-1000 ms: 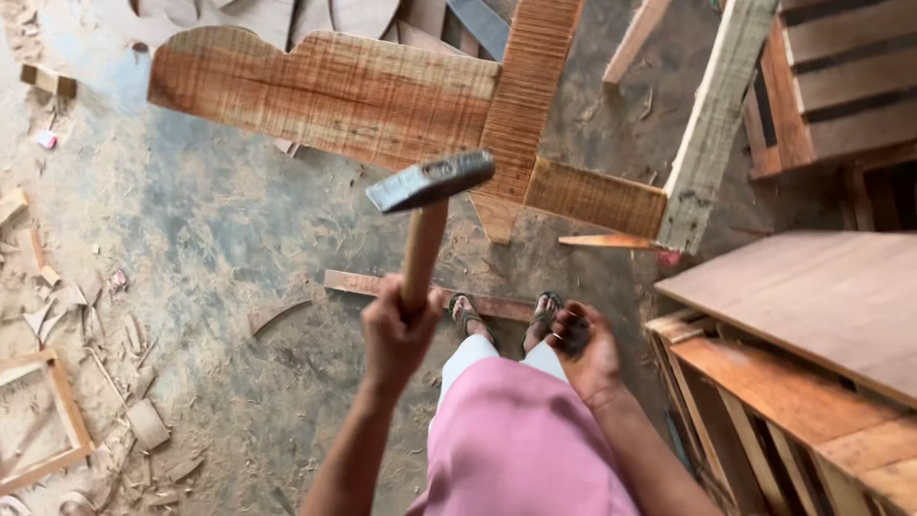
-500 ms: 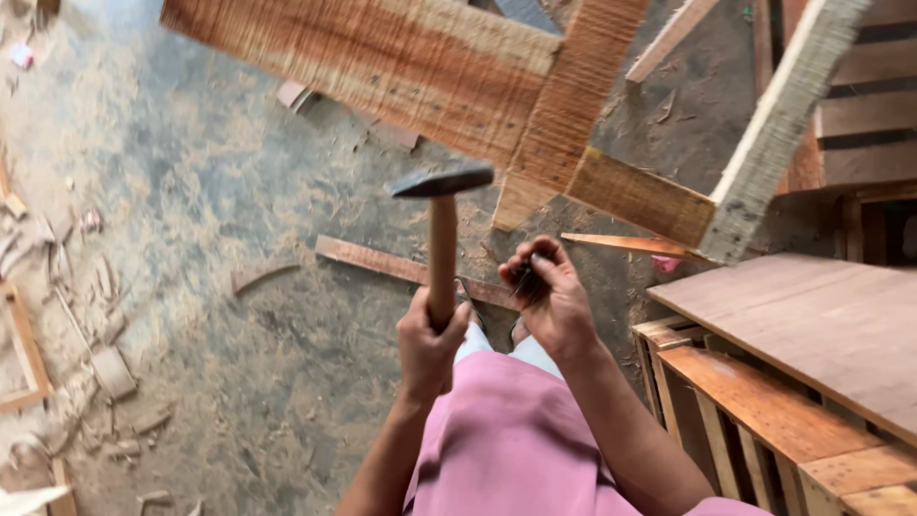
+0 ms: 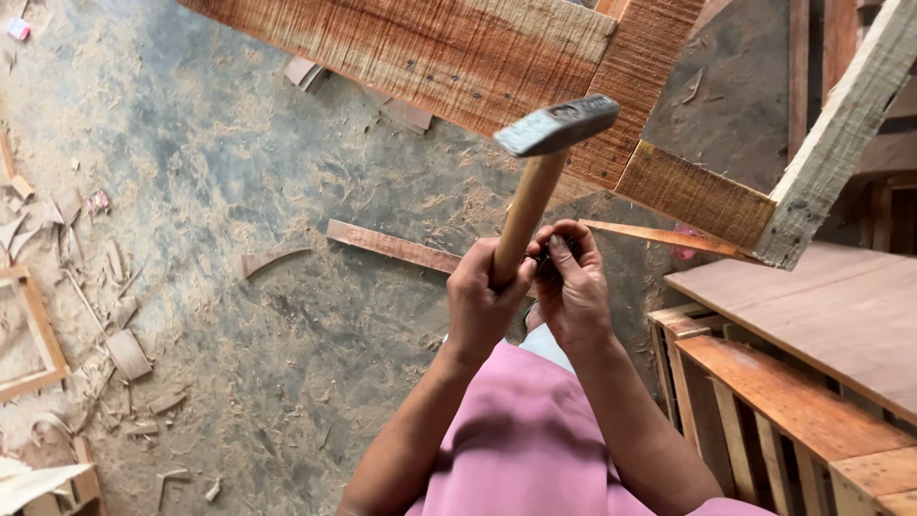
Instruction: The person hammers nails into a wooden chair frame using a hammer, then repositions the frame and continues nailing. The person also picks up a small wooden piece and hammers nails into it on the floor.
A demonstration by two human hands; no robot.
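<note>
Two hands mid-frame in the head view, close together above a pink garment (image 3: 535, 440). Left hand (image 3: 482, 306) clenched around the lower wooden handle of a hammer (image 3: 535, 182), steel head tilted up at centre top. Right hand (image 3: 573, 287) pinched shut on something small and dark, too hidden to identify, just beside the handle. Probably head-heavy and rigid, that hammer; smooth handle best gripped low, near its end. Rough wooden frame (image 3: 458, 57) across the upper frame, loose strip (image 3: 392, 246) on the sawdust-strewn floor (image 3: 220, 287), stacked boards (image 3: 821, 315) at right.
</note>
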